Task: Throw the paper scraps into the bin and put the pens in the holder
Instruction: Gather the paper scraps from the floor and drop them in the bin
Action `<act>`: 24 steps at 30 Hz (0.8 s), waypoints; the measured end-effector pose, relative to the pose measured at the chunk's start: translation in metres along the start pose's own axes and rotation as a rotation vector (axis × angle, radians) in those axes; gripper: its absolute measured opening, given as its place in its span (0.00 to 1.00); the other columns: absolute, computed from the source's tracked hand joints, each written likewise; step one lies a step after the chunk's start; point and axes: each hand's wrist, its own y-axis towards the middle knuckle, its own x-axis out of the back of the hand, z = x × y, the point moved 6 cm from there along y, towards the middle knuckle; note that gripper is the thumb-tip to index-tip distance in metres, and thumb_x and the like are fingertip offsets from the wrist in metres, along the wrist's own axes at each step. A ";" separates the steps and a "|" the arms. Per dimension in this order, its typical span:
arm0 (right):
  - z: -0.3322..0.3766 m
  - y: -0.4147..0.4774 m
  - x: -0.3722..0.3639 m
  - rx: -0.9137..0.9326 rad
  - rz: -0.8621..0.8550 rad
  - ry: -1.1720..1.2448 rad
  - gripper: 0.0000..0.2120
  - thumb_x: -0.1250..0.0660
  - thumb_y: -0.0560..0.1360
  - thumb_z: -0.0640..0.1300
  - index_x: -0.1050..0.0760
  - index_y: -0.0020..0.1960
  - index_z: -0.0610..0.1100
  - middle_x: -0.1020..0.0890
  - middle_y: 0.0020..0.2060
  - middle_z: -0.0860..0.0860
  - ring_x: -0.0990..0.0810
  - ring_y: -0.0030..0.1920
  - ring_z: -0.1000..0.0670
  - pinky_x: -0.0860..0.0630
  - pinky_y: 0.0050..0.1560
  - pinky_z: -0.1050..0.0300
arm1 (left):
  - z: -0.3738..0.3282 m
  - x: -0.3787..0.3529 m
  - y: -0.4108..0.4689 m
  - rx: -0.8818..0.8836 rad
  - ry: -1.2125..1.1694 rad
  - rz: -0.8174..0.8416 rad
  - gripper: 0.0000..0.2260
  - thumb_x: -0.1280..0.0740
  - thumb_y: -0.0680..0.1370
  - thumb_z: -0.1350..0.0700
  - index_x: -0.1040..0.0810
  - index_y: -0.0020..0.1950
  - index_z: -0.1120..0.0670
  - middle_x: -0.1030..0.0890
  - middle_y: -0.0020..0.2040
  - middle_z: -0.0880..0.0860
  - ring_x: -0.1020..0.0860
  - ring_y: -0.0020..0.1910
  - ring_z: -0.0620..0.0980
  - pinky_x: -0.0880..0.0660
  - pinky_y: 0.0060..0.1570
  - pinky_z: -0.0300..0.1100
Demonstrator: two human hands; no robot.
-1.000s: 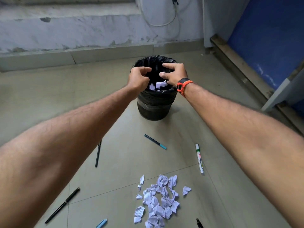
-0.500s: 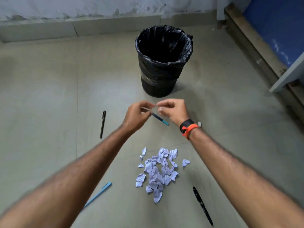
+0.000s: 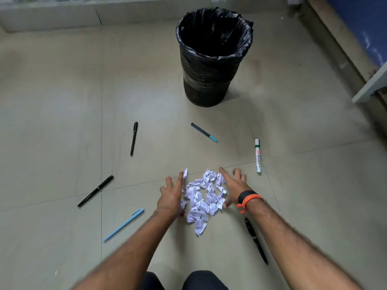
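Observation:
A pile of crumpled white paper scraps (image 3: 204,197) lies on the tiled floor. My left hand (image 3: 171,195) rests against its left side, fingers spread and flat. My right hand (image 3: 232,185), with an orange and black band at the wrist, flanks its right side, also open. The black-lined bin (image 3: 211,59) stands upright farther ahead. Pens lie scattered: two black pens (image 3: 133,138) (image 3: 95,191) at left, a light blue pen (image 3: 124,225), a dark teal-tipped pen (image 3: 203,132), a white whiteboard marker (image 3: 257,155), a black pen (image 3: 256,240) under my right forearm. No holder shows.
A grey wall base (image 3: 104,13) runs along the far edge. A wooden ledge (image 3: 343,51) and blue panel border the right side, with a pale board corner (image 3: 370,86) sticking out. My dark-clothed knees (image 3: 184,280) sit at the bottom edge.
My hands left the bin rim, came back toward me and dropped to the floor, opening on either side of the scrap pile. The view tilted down.

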 end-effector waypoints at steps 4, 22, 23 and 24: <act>0.015 0.006 0.002 0.134 0.048 -0.022 0.62 0.17 0.54 0.44 0.52 0.76 0.61 0.41 0.63 0.44 0.37 0.63 0.39 0.25 0.61 0.42 | -0.015 0.007 0.009 -0.057 0.021 -0.018 0.48 0.30 0.71 0.65 0.60 0.78 0.42 0.51 0.75 0.59 0.32 0.59 0.62 0.24 0.45 0.51; 0.050 0.000 -0.019 0.363 -0.130 0.056 0.15 0.30 0.71 0.40 0.23 0.57 0.51 0.28 0.54 0.47 0.25 0.55 0.42 0.30 0.53 0.57 | -0.021 0.000 0.018 -0.444 0.218 -0.081 0.16 0.34 0.74 0.63 0.26 0.61 0.55 0.27 0.61 0.53 0.24 0.55 0.57 0.29 0.38 0.48; 0.049 -0.001 -0.019 0.351 -0.147 0.072 0.13 0.29 0.72 0.41 0.22 0.55 0.50 0.27 0.53 0.47 0.24 0.54 0.42 0.30 0.51 0.58 | -0.021 0.000 0.018 -0.447 0.201 -0.087 0.13 0.34 0.73 0.64 0.25 0.57 0.55 0.26 0.57 0.54 0.23 0.53 0.57 0.29 0.38 0.48; 0.048 -0.002 -0.019 0.338 -0.156 0.092 0.11 0.29 0.72 0.42 0.21 0.55 0.49 0.25 0.52 0.47 0.23 0.53 0.42 0.30 0.50 0.58 | -0.021 0.000 0.018 -0.446 0.184 -0.088 0.12 0.34 0.73 0.65 0.25 0.55 0.56 0.25 0.54 0.54 0.23 0.51 0.58 0.29 0.37 0.48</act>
